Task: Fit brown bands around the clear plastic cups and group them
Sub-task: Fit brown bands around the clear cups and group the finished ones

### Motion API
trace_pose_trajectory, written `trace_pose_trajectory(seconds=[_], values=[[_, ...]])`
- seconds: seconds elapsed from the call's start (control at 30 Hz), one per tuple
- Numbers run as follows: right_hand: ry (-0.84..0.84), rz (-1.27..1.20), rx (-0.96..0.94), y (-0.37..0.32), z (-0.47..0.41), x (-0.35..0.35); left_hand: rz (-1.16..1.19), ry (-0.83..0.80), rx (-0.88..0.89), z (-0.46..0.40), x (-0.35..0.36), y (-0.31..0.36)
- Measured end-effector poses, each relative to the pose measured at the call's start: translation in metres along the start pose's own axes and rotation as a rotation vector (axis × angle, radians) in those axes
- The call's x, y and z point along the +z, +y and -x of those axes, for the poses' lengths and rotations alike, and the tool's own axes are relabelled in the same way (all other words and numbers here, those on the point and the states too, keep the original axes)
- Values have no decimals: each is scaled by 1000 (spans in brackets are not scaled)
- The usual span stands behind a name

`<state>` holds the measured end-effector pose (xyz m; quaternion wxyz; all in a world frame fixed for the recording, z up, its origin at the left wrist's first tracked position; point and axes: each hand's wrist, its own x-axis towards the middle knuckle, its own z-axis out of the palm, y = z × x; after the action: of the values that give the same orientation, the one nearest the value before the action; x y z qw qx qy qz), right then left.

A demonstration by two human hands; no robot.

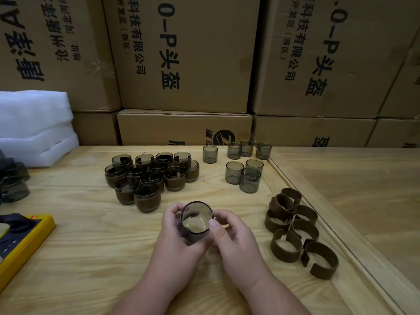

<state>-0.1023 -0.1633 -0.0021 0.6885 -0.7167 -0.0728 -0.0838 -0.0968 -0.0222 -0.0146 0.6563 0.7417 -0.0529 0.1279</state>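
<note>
1. Held cup (196, 220): clear smoky plastic, mouth tilted toward the camera, just above the near middle of the wooden bench (91, 246). A dark edge shows at its rim; whether a band is already on it, cannot tell.
2. Left hand (176, 235): fingers curled round the cup's left side, thumb near the rim. Grasping the cup.
3. Right hand (234, 237): thumb pressed at the cup's right rim, fingers curled behind and beneath. Also grasping the cup.
4. Banded cups (150, 176): a tight cluster, upright, touching one another, beyond and left of the hands. Brown bands sit round their lower walls.
5. Bare cups (244, 171): no bands, upright, beyond and right of the hands. Three huddle at the near side of the group, three stand in a row near the bench's far edge, one (210, 154) stands alone to their left.
6. Loose brown bands (295, 230): open C-shaped rings in a heap on the right of the bench, near its raised edge, well apart from the cups.
7. Yellow power strip (27, 242): at the left edge, red light lit.
8. White foam sheets (34, 126): stacked far left.
9. Cardboard boxes (186, 64): printed, stacked behind the bench.
10. More dark cups (13, 183) at the far left edge, partly cut off.
</note>
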Motion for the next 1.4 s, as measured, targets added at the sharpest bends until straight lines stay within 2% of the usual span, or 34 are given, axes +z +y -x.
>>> trace_pose_trajectory(seconds=[0.23, 0.43, 0.57, 0.8, 1.07, 1.17, 1.4], values=[[-11, 0, 20, -1, -3, -5, -59, -28, 47, 0, 0, 3], [-33, 4, 16, -3, -3, -5, -230, -104, 133, 5, 0, 9], [40, -32, 0, -1, -5, -6, -312, -149, 222, 6, 1, 12], [143, -86, 60, -6, -5, -5, -337, -169, 259, 9, 2, 15], [163, -126, 155, -3, -9, -6, -165, 5, 159, 2, 1, 8], [131, -108, 136, 0, -10, -5, -106, 69, 147, -1, 0, 6], [33, -34, 59, 0, -5, -3, -110, 58, 140, 2, 2, 11]])
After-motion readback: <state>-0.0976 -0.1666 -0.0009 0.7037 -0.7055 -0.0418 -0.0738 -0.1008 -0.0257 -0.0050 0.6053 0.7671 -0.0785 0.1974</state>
